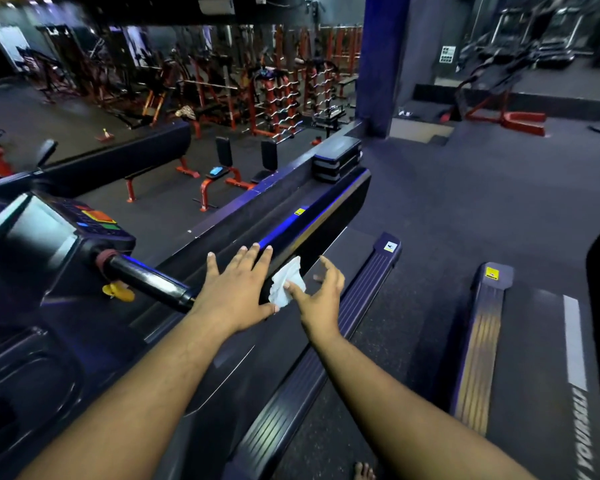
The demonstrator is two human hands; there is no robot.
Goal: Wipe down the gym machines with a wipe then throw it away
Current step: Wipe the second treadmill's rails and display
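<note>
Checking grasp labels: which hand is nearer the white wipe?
Right. The right hand has its thumb on the white wipe, fingers spread beyond it. The left hand lies flat on the treadmill rail just left of the wipe; contact unclear.

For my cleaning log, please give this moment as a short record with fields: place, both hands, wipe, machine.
place: gym, beside a treadmill
left hand: fingers straight, flat on the treadmill's side rail
right hand: fingers spread, thumb touching the wipe
wipe: white, crumpled, between the two hands
handlebar: black, left of the left hand
task state: wipe not yet thrown away
</note>
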